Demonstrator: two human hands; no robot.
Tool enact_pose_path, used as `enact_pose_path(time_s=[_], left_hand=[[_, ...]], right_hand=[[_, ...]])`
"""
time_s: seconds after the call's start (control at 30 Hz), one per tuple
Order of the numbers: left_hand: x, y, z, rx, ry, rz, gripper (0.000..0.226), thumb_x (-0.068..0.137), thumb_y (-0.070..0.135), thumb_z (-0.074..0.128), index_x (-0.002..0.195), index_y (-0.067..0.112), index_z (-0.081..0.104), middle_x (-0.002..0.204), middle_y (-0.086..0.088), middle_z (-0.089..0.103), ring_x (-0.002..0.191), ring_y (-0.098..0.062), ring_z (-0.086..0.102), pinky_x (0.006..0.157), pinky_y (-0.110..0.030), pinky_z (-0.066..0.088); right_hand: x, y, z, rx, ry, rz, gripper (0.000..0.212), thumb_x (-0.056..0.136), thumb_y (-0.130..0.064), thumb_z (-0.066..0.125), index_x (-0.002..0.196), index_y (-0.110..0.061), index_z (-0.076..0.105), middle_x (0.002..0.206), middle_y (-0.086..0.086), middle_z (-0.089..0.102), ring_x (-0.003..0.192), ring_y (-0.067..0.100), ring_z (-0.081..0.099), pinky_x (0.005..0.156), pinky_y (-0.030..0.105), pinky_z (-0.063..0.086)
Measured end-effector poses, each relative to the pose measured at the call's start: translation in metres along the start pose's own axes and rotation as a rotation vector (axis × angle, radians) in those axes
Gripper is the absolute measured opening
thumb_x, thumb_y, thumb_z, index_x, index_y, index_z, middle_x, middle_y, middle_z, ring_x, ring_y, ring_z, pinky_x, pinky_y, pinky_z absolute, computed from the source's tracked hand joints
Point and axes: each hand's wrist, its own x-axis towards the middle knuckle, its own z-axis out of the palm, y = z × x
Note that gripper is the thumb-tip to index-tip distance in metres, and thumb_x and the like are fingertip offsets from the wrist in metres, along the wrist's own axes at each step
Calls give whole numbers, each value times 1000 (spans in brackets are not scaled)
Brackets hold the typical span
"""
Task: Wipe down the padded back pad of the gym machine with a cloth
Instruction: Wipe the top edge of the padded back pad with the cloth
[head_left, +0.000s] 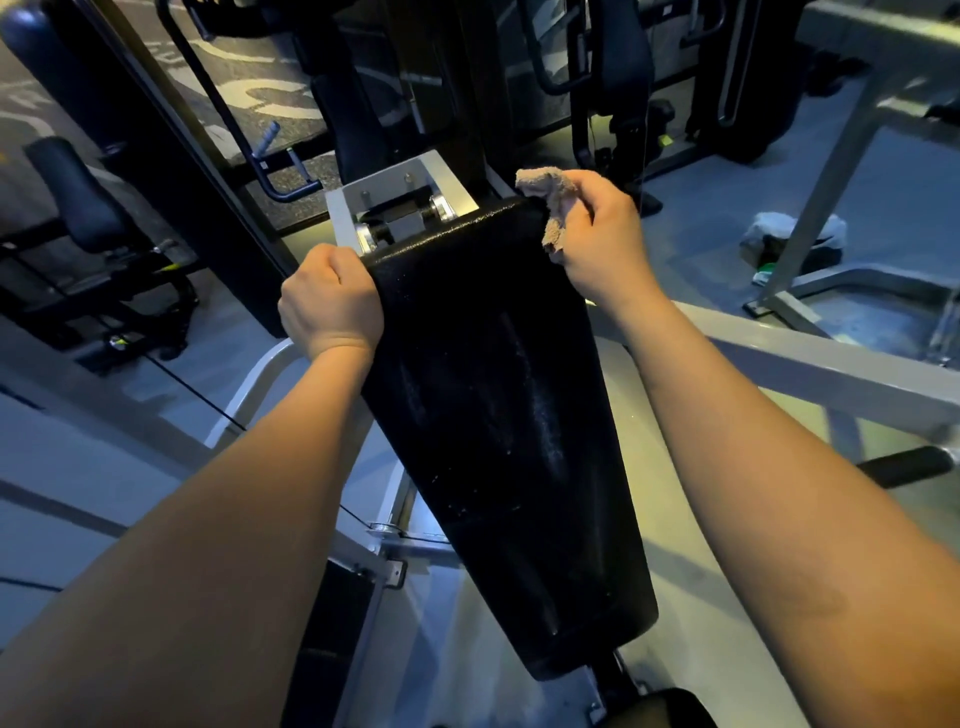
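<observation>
The black back pad (483, 415) is seen from centre to lower centre. Its upper left corner is gripped by the curled fingers of the left hand (330, 304); at its upper right corner a beige cloth (545, 205) is clutched in the right hand (602, 239).

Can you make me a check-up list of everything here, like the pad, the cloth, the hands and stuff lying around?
Surface: black pad, with pale streaks and specks on it.
Job's things: cloth, bunched at the pad's top right corner.
Clutter: pale bundle on the floor at right.
Hands: left hand grips the pad's top left edge; right hand holds the cloth.
Cables: thin dark cable beside the left arm.
Surroundings: grey frame, other machines, dim light.
</observation>
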Motion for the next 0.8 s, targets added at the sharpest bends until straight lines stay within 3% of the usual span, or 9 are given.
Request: enact_pose_path(time_s=[0.1, 0.2, 0.3, 0.37, 0.53, 0.63, 0.7, 0.8], left_hand=[[-3, 1, 0, 91, -5, 66, 36, 97, 26, 36, 89, 5, 65, 77, -10, 56, 73, -28, 47, 64, -34, 30], [-3, 4, 0, 161, 7, 181, 32, 97, 27, 31, 80, 11, 54, 76, -5, 51, 72, -27, 43, 69, -33, 28], [1, 8, -1, 216, -44, 221, 30, 99, 28, 29, 80, 15, 50, 78, -4, 51, 74, -27, 43, 73, -36, 30], [3, 12, -4, 263, -107, 176, 34, 100, 30, 27, 83, 13, 51, 81, -7, 53, 76, -29, 46, 72, -37, 34], [-2, 24, -8, 338, -162, 61, 46, 102, 34, 22, 100, 10, 61, 93, -12, 58, 81, -30, 46, 71, -39, 35], [-6, 22, -5, 314, -107, 33, 46, 100, 34, 25, 93, 10, 63, 87, -10, 56, 79, -30, 47, 67, -38, 33], [-8, 20, -1, 301, -65, 35, 45, 99, 35, 26, 82, 10, 59, 83, -11, 55, 76, -31, 48, 66, -38, 33], [-10, 19, 2, 283, -20, 32, 43, 99, 35, 29, 77, 9, 55, 79, -12, 52, 75, -30, 46, 66, -39, 33]], right_hand=[[-13, 14, 4, 62, 92, 116, 34, 102, -10, 41, 123, -16, 68, 109, 6, 68, 93, 16, 61, 76, 23, 46], [-26, 34, 2, 27, 16, 241, 33, 100, -6, 42, 114, -15, 69, 100, 7, 68, 88, 20, 59, 73, 27, 44], [-37, 45, -4, 20, -49, 345, 32, 100, -6, 42, 115, -16, 68, 107, 11, 70, 91, 24, 62, 75, 32, 51], [-32, 31, -9, 53, -32, 285, 29, 103, -12, 42, 116, -20, 66, 110, 4, 69, 99, 22, 63, 85, 34, 53], [-10, -6, -14, 123, -118, 107, 33, 109, -16, 41, 130, -21, 66, 123, -13, 62, 115, 3, 54, 94, 9, 42], [-21, 21, -10, 165, -86, 166, 31, 109, -17, 43, 123, -27, 69, 101, -13, 68, 91, 3, 61, 74, 12, 48], [-40, 53, -5, 147, -80, 257, 32, 106, -12, 43, 119, -21, 71, 88, -7, 67, 77, 7, 60, 69, 24, 48], [-89, 110, -1, 40, -171, 433, 34, 105, -8, 41, 108, -19, 73, 77, -13, 59, 67, 2, 50, 63, 24, 41]])
